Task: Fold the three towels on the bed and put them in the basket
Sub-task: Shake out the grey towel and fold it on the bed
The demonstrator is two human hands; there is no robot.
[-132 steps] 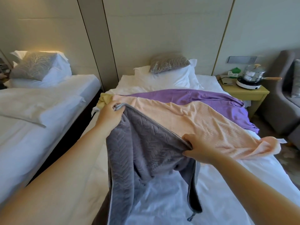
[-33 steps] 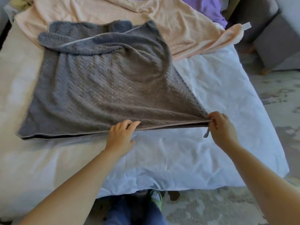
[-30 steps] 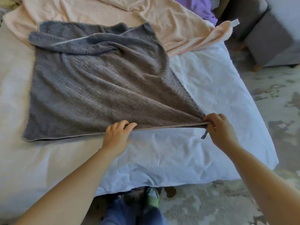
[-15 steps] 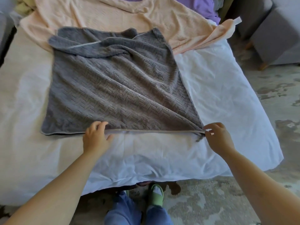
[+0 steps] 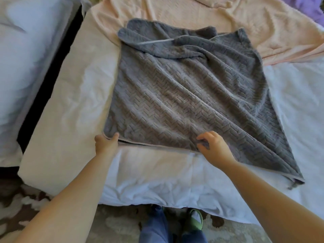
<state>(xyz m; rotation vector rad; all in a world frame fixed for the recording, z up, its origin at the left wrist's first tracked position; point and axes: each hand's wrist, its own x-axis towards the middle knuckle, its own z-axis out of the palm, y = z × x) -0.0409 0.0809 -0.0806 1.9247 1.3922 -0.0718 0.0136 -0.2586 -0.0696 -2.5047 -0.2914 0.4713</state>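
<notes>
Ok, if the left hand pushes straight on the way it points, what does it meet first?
The grey towel: the left hand pinches its near corner and points up the bed along the towel's left side. Past that lies the peach towel, depth unclear.

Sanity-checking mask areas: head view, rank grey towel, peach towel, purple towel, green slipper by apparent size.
1. grey towel
2. peach towel, cropped and partly covered
3. purple towel corner and green slipper: both small, too close to rank

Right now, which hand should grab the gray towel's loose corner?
Probably right. The right hand grips the gray towel nearer that loose corner; the left hand pinches the opposite corner.
</notes>
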